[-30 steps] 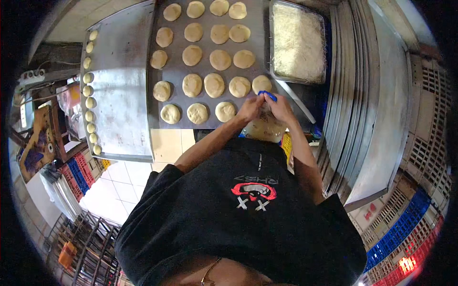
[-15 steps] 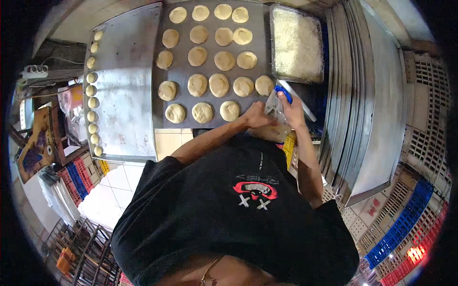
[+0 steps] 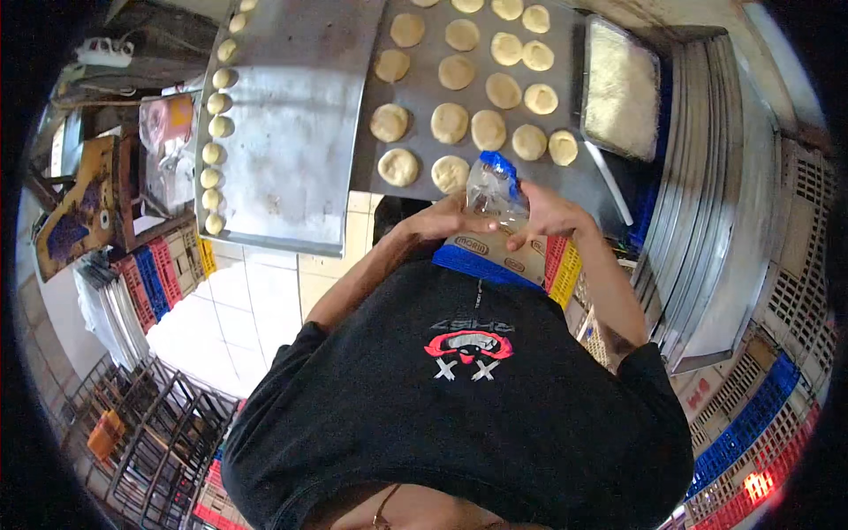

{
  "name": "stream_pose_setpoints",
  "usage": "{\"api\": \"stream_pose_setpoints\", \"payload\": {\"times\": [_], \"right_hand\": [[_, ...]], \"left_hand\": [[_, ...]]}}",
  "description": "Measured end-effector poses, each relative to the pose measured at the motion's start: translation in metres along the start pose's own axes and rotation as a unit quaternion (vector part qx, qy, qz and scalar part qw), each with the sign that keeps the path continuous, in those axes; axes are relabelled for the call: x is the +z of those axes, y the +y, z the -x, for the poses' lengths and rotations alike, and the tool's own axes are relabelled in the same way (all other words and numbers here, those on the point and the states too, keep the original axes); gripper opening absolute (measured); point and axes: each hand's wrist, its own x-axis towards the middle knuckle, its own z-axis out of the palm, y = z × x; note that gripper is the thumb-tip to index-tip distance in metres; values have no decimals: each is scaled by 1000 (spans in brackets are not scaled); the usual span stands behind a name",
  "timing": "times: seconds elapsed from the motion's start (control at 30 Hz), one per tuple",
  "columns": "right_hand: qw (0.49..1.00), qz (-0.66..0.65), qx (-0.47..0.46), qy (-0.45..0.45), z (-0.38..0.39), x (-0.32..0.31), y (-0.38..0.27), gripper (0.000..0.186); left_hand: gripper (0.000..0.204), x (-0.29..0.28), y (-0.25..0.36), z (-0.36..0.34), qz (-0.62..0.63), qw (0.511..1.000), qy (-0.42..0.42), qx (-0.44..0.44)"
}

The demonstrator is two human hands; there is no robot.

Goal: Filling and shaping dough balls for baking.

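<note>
Head view: both hands have pulled back from the tray edge toward the chest since half a second ago, and the clear plastic bottle with blue cap (image 3: 495, 187) is now held up between them over the near edge of the dark baking tray (image 3: 424, 46), cap end pointing at the dough rounds (image 3: 450, 122). Left hand (image 3: 446, 218) fingers curled together against the bottle's lower left side, right hand (image 3: 549, 212) fingers wrapped around its right side. Second grey tray (image 3: 291, 132) with small dough balls (image 3: 215, 128) along its left edge and the crumb-filled pan (image 3: 621, 88) sit unchanged, only shifted in frame.
</note>
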Motion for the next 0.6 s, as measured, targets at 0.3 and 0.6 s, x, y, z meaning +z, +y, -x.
{"api": "stream_pose_setpoints", "payload": {"times": [0.3,0.6], "right_hand": [[996,21,19,82,-5,39,-37,55],[929,102,18,355,-27,69,-22,49]], "left_hand": [[55,-13,10,28,-86,993,-81,25],[36,-25,-4,28,-257,950,160,75]]}}
